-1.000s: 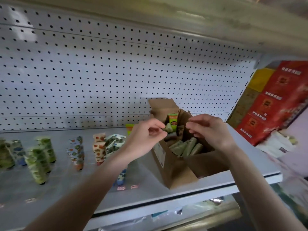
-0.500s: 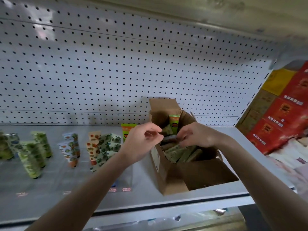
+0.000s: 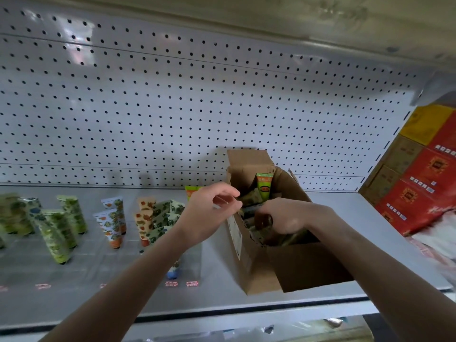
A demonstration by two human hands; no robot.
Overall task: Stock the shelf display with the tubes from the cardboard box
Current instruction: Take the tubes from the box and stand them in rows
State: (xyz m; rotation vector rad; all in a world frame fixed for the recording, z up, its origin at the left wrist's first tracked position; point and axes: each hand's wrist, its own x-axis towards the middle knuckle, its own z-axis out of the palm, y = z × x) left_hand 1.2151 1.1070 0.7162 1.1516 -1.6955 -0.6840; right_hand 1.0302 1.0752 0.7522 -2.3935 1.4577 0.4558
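An open cardboard box (image 3: 259,275) stands on the white shelf (image 3: 222,304), right of centre. Several greenish tubes lie inside it, and one green tube (image 3: 264,186) stands upright at the back. My right hand (image 3: 286,218) is down inside the box, fingers curled round a tube there. My left hand (image 3: 209,213) is at the box's left rim with curled fingers; whether it pinches the rim is unclear. To the left, standing patterned tubes fill the shelf: green ones (image 3: 59,233), orange ones (image 3: 113,223) and leaf-printed ones (image 3: 162,218).
A perforated white back panel (image 3: 197,107) rises behind the shelf. Red and yellow cartons (image 3: 424,183) are stacked at the right end. A blue-capped tube (image 3: 172,274) stands under my left forearm, with small price labels (image 3: 181,283) along the shelf front.
My right hand has dropped from above the box down into it and closed round a tube. My left hand has stayed at the box's left rim.
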